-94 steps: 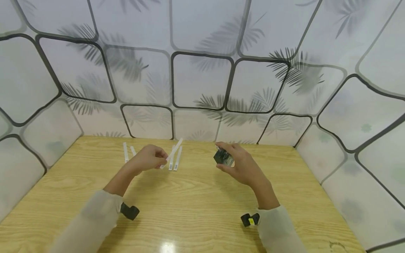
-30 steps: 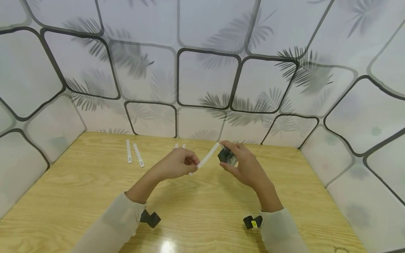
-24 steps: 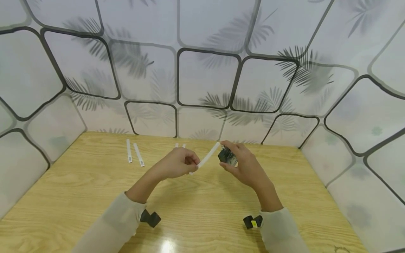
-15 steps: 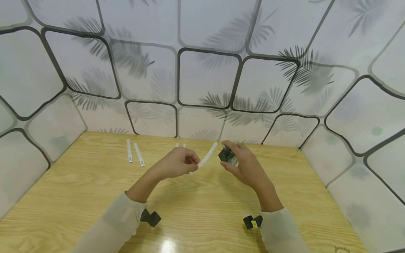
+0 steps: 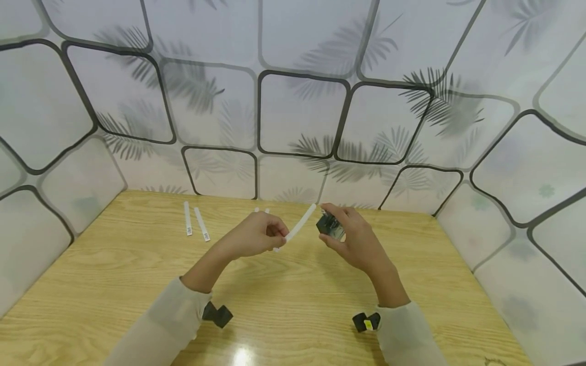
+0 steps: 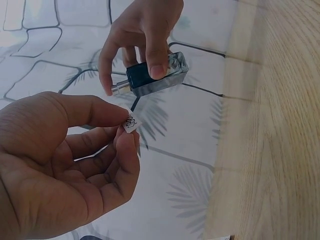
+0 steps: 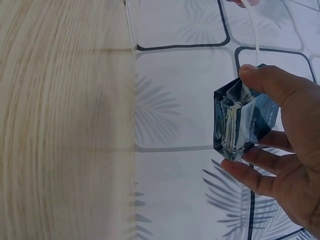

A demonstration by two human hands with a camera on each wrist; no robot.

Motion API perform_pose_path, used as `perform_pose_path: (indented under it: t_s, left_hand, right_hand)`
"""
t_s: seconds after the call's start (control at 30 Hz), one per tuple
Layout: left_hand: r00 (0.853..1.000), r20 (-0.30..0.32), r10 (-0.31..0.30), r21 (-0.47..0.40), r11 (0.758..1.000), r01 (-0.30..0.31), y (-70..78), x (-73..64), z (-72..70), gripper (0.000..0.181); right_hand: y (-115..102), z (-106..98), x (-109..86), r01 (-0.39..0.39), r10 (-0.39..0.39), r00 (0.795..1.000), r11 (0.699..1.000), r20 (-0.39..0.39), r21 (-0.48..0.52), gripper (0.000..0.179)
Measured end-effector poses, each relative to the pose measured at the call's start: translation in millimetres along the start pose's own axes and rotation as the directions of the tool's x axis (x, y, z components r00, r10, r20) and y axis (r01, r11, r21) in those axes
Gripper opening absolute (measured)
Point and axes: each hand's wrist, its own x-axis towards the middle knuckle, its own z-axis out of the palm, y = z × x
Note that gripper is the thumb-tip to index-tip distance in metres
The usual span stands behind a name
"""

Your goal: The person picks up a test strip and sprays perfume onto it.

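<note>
Between thumb and fingers my left hand [image 5: 254, 235] pinches a white paper test strip [image 5: 303, 220] by its lower end, which carries a printed label in the left wrist view. The strip slants up to the right, gently bowed. My right hand [image 5: 354, 239] grips a dark glass perfume bottle [image 6: 160, 79], tilted on its side above the table. A finger of that hand lies on the silver spray head [image 6: 120, 88]. In the head view the strip's free tip stands close to the bottle's spray end, with a small gap between.
Two labelled strips, a left one [image 5: 188, 219] and a slanted one [image 5: 202, 224], lie on the wooden table [image 5: 293, 315]. More strip ends [image 5: 267, 210] show behind my left hand, mostly hidden. A patterned wall covering [image 5: 297, 117] encloses the back and sides.
Since about three seconds ago my left hand has brought the strip right, toward the bottle. Over the last second the strip's tip sways slightly; both hands hold nearly still.
</note>
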Motion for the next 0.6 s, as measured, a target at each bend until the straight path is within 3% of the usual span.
perform_pose_path:
  t_s: [0.6]
  left_hand:
    - [1.000, -0.001, -0.010, -0.006, 1.000, 0.010, 1.1, -0.1, -0.3, 0.008]
  right_hand:
    - [-2.6, 0.0, 0.2, -0.017, 0.016, 1.000, 0.999, 0.018, 0.048, 0.068]
